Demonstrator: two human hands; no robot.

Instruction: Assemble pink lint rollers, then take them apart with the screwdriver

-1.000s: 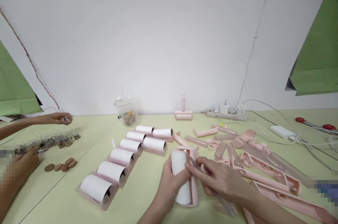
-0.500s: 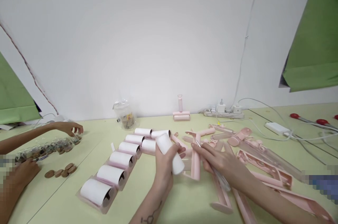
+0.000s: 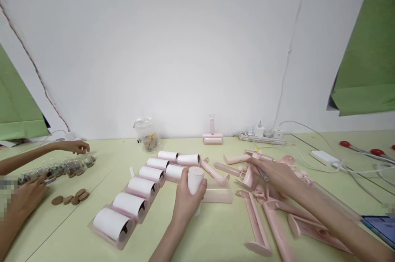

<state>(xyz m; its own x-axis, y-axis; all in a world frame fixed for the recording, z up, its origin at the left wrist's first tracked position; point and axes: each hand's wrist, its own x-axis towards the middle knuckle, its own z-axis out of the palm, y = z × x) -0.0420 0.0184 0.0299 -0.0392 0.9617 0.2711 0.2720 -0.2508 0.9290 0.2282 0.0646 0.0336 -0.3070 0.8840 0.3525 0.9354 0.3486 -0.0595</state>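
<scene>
My left hand (image 3: 187, 198) is wrapped round a white paper roll (image 3: 195, 179), held nearly upright with its closed end facing up. Just to the right of that hand lies a clear pinkish cover (image 3: 217, 196). My right hand (image 3: 273, 171) reaches over loose pink plastic parts, its fingertips at a pink piece (image 3: 247, 177). A slim silvery tool (image 3: 263, 174) sticks out from under its fingers; I cannot make out its kind. Below are a pink roller frame (image 3: 254, 221) and a pink handle piece (image 3: 277, 229).
White rolls (image 3: 128, 200) in clear pinkish covers stand in rows at the left. An assembled pink lint roller (image 3: 212, 140) is by the wall, near a power strip (image 3: 262, 138). A co-worker's hands (image 3: 33, 194) are at far left, near brown discs (image 3: 75, 200).
The white roll in my left hand has turned from tilted to nearly upright. My right hand has moved up and right over the pink parts, which have shifted.
</scene>
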